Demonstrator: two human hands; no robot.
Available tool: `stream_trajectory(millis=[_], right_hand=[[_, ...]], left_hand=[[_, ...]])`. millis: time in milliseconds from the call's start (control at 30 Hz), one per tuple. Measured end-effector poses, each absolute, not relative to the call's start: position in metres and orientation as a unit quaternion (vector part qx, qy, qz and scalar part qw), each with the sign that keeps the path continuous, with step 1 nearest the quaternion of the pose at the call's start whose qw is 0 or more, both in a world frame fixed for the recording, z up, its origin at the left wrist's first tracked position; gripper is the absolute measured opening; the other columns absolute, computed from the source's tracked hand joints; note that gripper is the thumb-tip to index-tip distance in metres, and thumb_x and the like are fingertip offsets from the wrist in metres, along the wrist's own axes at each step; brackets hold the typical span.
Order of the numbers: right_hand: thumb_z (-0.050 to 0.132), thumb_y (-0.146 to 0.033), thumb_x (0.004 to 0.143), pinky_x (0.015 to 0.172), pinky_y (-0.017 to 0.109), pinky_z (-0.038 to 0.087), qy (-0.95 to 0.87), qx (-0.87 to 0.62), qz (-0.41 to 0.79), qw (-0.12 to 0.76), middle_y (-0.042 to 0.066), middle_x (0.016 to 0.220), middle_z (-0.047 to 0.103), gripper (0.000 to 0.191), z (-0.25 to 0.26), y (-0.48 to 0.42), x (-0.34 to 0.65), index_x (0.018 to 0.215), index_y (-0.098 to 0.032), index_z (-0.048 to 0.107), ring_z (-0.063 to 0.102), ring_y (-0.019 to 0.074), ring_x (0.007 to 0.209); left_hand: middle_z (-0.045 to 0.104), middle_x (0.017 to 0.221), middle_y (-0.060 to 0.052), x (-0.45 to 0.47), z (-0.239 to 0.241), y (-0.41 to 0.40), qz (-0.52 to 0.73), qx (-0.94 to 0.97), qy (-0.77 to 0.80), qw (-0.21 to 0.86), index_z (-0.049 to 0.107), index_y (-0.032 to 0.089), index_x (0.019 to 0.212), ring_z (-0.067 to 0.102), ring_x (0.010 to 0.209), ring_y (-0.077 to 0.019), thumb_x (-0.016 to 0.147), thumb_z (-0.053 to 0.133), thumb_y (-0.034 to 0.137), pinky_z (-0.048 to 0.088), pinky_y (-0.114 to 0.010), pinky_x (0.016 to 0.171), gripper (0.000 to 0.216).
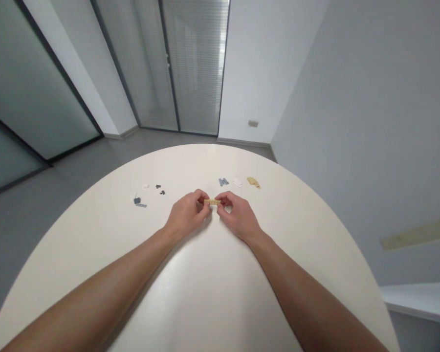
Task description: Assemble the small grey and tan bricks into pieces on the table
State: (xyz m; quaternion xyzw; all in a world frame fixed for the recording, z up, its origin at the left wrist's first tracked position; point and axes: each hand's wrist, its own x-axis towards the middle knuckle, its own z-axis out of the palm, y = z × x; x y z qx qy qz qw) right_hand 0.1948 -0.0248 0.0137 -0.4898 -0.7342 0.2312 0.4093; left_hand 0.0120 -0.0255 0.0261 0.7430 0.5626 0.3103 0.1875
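Observation:
A small tan toy building piece (212, 201), long and narrow, is held just above the table between both hands. My left hand (191, 210) pinches its left end between thumb and fingers. At its right end, the thumb and fingers of my right hand (238, 212) are closed on it. The fingertips cover both ends, and a bit of white shows beneath its middle. Beyond my right hand lie blue-grey pieces (223, 182), white pieces (237, 182) and flat tan pieces (253, 182).
On the left of the round white table (205, 293) lie small black pieces (158, 186), a white piece (146, 186), a dark blue-grey piece (137, 200) and a grey strip (141, 205). Glass doors (194, 68) and walls stand past the table's curved far edge.

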Motion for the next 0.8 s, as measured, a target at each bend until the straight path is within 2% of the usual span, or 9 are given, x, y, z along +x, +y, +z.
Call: stream_trajectory(millis=[800], right_hand=[[0.059, -0.021, 0.087, 0.084, 0.033, 0.050, -0.736, -0.484, 0.236, 0.410, 0.002, 0.094, 0.073, 0.015, 0.0155, -0.0252, 0.1943, 0.100, -0.023, 0.067, 0.066, 0.0171, 0.086]], left_hand=[[0.071, 0.082, -0.001, 0.0125, 0.0272, -0.0257, 0.306, 0.745, 0.562, 0.188, 0.063, 0.022, 0.095, 0.059, 0.066, -0.0156, 0.089, 0.057, 0.032, 0.037, -0.029, 0.061, 0.012]])
